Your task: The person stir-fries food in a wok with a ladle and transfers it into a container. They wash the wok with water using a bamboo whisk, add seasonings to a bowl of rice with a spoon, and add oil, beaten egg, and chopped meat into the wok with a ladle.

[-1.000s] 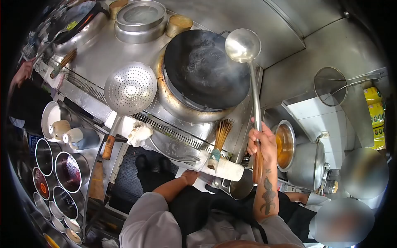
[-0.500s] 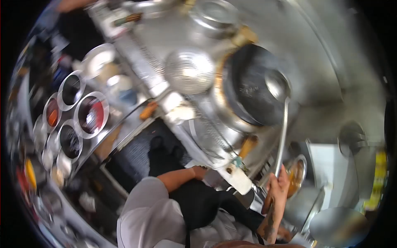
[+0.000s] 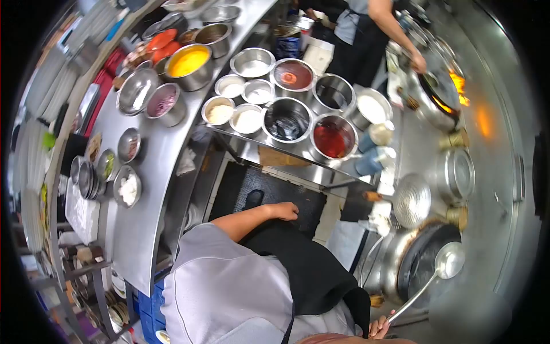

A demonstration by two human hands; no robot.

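My right hand (image 3: 377, 328) grips the handle end of a long metal ladle (image 3: 450, 261) at the bottom edge of view. The ladle's round bowl hangs over the dark wok (image 3: 421, 266) on the stove at lower right; I cannot tell if it touches the wok. My left hand (image 3: 285, 211) hangs in front of my black apron (image 3: 309, 258), fingers curled in, with nothing visible in them. Above the floor mat (image 3: 303, 200), it is apart from the counters.
Steel pots of sauces, including a red one (image 3: 332, 137), crowd the cart ahead. A prep counter (image 3: 154, 189) with bowls runs along the left. A perforated strainer (image 3: 412, 200) sits beside the wok. Farther off, a co-worker's hand (image 3: 418, 62) is at another wok near flames (image 3: 458, 86).
My view has swung left, bringing in the prep counter and the co-worker. My left hand has moved away from the stove's edge. The ladle stays in my right hand.
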